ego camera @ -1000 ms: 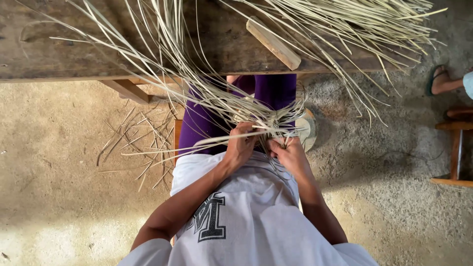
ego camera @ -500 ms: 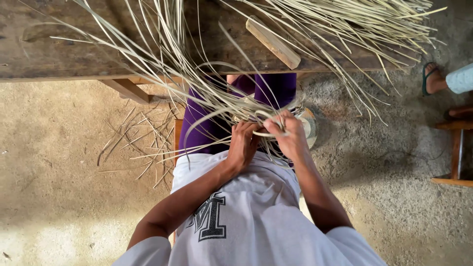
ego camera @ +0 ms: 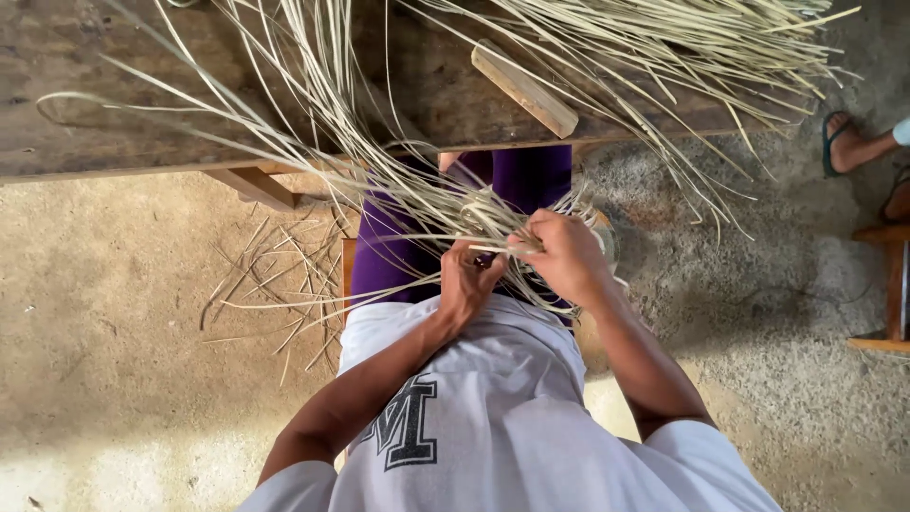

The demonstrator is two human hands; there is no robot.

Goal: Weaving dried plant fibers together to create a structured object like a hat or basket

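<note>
Woven start: a small knot of pale strips over the purple-clad lap, just below the wooden bench edge; only a little is plaited.
Left hand: closed, pinching strips beneath the knot.
Right hand: curled over it, gripping strips.
Left to weave: long loose strands fanning across the bench.
Wooden block: on the bench.
Scraps: on the floor, left of the lap.
</note>
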